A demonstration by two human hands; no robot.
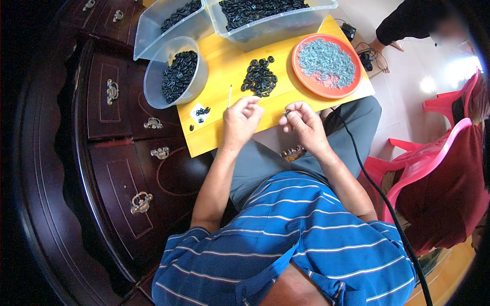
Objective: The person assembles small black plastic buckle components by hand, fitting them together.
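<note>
Over the table's near edge, my right hand [306, 127] pinches a small dark piece [288, 111] between thumb and fingers; a thin pale bit sticks out beside it. My left hand [241, 121] is beside it with fingers curled together, and whatever they may hold is hidden. Just beyond the left hand lies a loose pile of small black oval parts [259, 76]. A red round plate [302, 81] full of thin grey screw-like pieces [326, 61] stands to the right of the pile. Left of the pile is a thin white stick [229, 96] with a dark tip.
Clear plastic bins [245, 38] and a round tub [153, 84] of black parts stand on the yellow table [219, 56]. Dark wooden drawers [117, 173] line the left. Pink chairs [408, 163] and a black cable [367, 173] are on the right; another person's leg [403, 23] shows far right.
</note>
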